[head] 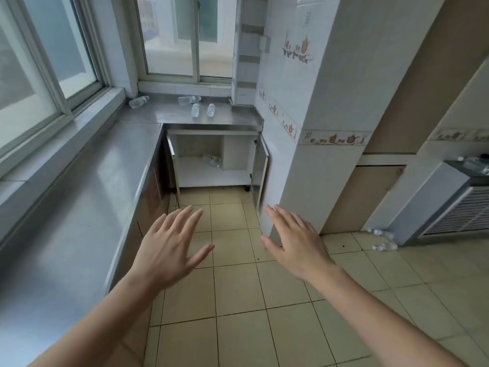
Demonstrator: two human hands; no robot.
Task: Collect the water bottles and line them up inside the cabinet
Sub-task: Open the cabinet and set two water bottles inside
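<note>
Several clear water bottles lie on the steel counter (158, 112) at the far end: one by the left window (138, 102), one near the back (188, 99), and two side by side (195, 110) (211, 109). Below it the white cabinet (211, 178) stands with both doors open; bottles (212, 160) lie on their sides inside it. Two more bottles (381, 232) (385, 246) lie on the floor at the right. My left hand (169, 247) and my right hand (296, 242) are held out over the floor, fingers straight and spread, holding nothing.
A long steel counter (79, 207) runs along the left under the windows. A tiled pillar (317, 128) stands right of the cabinet, next to its open right door (260, 176). A low unit with a grille (455, 213) at the far right carries more bottles (476, 162). Beige floor tiles lie ahead.
</note>
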